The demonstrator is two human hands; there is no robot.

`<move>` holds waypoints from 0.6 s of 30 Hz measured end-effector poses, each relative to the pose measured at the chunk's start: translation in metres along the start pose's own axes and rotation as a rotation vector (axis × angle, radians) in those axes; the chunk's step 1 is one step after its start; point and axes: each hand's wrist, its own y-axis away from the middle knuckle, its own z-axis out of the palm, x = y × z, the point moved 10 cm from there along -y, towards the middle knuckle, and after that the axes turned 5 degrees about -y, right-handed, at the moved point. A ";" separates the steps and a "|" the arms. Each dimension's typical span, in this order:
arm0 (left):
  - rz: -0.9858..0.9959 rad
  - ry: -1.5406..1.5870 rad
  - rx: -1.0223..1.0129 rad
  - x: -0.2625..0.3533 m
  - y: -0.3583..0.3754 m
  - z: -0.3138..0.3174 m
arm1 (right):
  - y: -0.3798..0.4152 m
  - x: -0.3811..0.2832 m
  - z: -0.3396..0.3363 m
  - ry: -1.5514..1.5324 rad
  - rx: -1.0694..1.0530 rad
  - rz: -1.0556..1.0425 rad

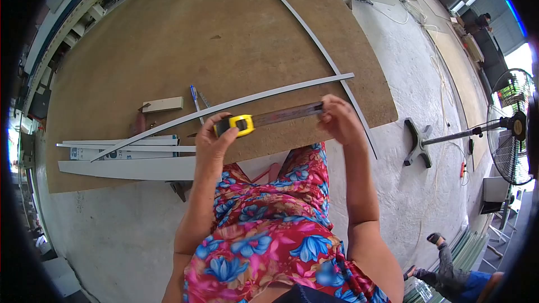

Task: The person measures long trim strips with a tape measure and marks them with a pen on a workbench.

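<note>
My left hand (216,136) is closed round a yellow and black tape measure (242,125). Its blade (286,114) is drawn out to the right, and the far end meets the fingers of my right hand (338,116), which pinch it. Just beyond the tape, a long thin grey strip (241,101) lies slantwise on the brown board table (140,50). The right end of that strip crosses over a second long strip (306,25). A blue pen (195,96) rests near the middle of the first strip.
A small wooden block (163,105) and several white strips (126,167) lie at the table's left. A standing fan (512,126) with its foot (418,143) on the floor is at the right. Another person (455,280) is at the lower right, and one more (482,21) farther back.
</note>
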 end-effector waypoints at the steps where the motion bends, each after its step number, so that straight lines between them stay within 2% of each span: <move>1: 0.012 -0.016 0.010 0.001 -0.002 -0.006 | 0.003 -0.014 -0.010 -0.058 0.028 -0.008; 5: 0.063 -0.093 0.076 0.005 -0.007 -0.029 | 0.004 -0.061 -0.061 0.019 0.134 -0.057; 11: 0.099 -0.147 0.166 0.001 -0.010 -0.055 | -0.019 -0.099 -0.171 0.135 0.455 -0.058; 15: 0.043 -0.194 0.221 -0.015 -0.008 -0.072 | -0.032 -0.112 -0.212 0.252 0.559 -0.042; 17: 0.028 -0.264 0.219 -0.028 -0.009 -0.077 | -0.043 -0.109 -0.228 0.278 0.543 -0.027; 18: 0.062 -0.204 0.222 -0.030 -0.010 -0.074 | -0.049 -0.107 -0.231 0.292 0.533 -0.018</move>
